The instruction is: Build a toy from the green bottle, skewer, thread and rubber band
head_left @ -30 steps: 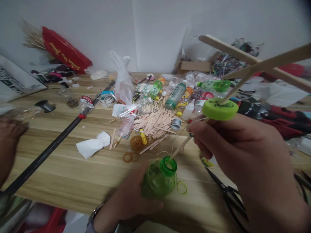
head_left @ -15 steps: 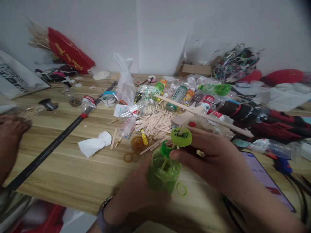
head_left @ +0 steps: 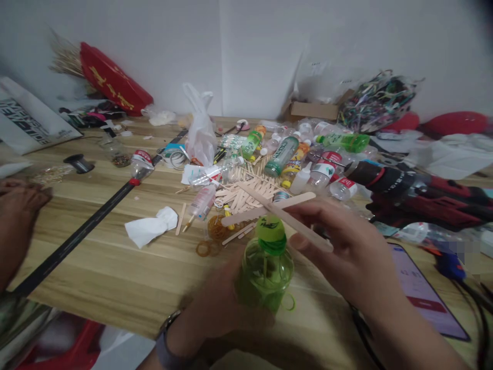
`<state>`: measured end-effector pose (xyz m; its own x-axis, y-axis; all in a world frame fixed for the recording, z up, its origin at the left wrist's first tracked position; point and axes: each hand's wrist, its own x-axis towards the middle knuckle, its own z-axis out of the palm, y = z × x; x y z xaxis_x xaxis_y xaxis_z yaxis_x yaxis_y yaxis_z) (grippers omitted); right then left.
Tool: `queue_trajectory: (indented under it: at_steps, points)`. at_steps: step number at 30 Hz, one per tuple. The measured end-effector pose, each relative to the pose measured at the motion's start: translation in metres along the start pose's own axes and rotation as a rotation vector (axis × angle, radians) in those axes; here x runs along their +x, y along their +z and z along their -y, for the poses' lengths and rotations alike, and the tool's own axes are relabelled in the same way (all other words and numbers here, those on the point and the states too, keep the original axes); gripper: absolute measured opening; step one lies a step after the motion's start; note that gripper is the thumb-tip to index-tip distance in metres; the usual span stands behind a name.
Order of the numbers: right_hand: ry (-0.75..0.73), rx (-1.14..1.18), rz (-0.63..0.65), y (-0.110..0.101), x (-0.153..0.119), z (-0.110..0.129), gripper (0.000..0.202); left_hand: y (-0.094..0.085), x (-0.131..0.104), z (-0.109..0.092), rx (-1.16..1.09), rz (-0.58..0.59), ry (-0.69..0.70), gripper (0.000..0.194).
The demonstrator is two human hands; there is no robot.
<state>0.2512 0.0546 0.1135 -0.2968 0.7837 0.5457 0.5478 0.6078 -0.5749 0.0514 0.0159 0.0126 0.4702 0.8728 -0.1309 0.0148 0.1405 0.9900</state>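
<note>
A green-tinted plastic bottle [head_left: 269,272] stands upright, with a thin stick visible inside it. Its green cap [head_left: 270,228] sits on the neck, and crossed wooden craft sticks [head_left: 283,207] lie just above the cap. Wrapped round the bottle's left side is my left hand [head_left: 227,298], its fingers partly hidden behind the bottle. My right hand [head_left: 339,241] is at the right of the cap, curled, with thumb and fingers at the crossed sticks. A green ring [head_left: 288,302] lies on the table beside the bottle.
Beyond is a pile of craft sticks [head_left: 246,192] among many plastic bottles. A drill [head_left: 423,195] and a phone [head_left: 427,293] are at the right. A black bar [head_left: 80,236] crosses the left, near another person's hands [head_left: 25,198].
The cap, tilted beside the neck earlier, now sits on the bottle's mouth. The crossed sticks have turned and come lower. My right hand has moved off the cap to the right.
</note>
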Motion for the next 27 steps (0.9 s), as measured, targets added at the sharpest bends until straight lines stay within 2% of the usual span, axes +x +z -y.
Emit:
queue_trajectory:
  at_steps: [4,6,9,14,21,24,27]
  points:
    - [0.199,0.386,0.17,0.009,0.003,0.0,0.034,0.002,0.0,-0.009,-0.081,0.06,0.021,0.074]
    - [0.296,0.505,0.208,0.016,0.004,-0.002,0.028,0.004,0.0,-0.012,-0.122,0.086,-0.004,0.073]
    - [0.425,0.59,0.134,0.028,0.007,-0.008,0.027,0.007,0.0,-0.014,-0.226,0.111,-0.033,0.069]
    - [0.664,0.855,-0.075,0.04,0.012,-0.017,0.024,0.014,0.002,-0.015,-0.505,0.109,-0.108,0.058]
    - [0.672,0.859,-0.158,0.04,0.013,-0.022,0.019,0.018,0.006,-0.022,-0.602,0.094,-0.179,0.057]
    - [0.657,0.863,-0.232,0.038,0.014,-0.022,0.019,0.019,0.006,-0.024,-0.616,0.088,-0.176,0.048]
    - [0.643,0.878,-0.231,0.036,0.015,-0.023,0.02,0.019,0.007,-0.023,-0.606,0.094,-0.176,0.041]
